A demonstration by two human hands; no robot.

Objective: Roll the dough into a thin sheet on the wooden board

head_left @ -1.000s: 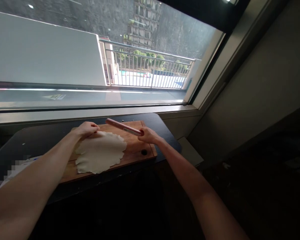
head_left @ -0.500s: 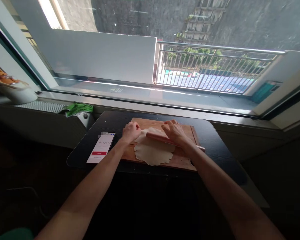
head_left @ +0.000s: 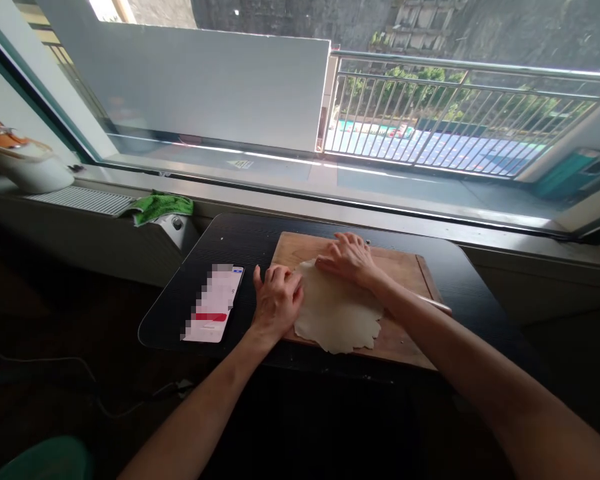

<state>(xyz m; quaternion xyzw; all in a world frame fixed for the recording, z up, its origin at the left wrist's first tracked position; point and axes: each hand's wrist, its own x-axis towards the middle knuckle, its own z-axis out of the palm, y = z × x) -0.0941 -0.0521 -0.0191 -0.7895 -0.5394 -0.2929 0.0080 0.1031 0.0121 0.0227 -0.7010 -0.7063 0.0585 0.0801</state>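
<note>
A thin pale dough sheet point(head_left: 337, 313) with a ragged near edge lies on a wooden board point(head_left: 405, 267). At its left edge is my left hand point(head_left: 277, 300), its thumb side closed on the dough and its outer finger sticking out. My right hand point(head_left: 347, 259) bends over the far edge of the sheet, fingers curled and gripping the dough there. One end of a rolling pin point(head_left: 434, 305) shows beyond my right forearm; the rest of it is hidden behind the arm and perhaps the dough.
A phone point(head_left: 213, 320) lies on the dark table point(head_left: 180, 293) left of the board. A green cloth point(head_left: 163, 207) hangs over a ledge at the back left, near a white pot point(head_left: 35, 177). The window sill point(head_left: 300, 207) runs behind the table.
My left hand has come nearer and lower along the dough's left side. The right hand has moved off the rolling pin area to the dough's far edge, and more of the sheet lies spread out. The view has shifted.
</note>
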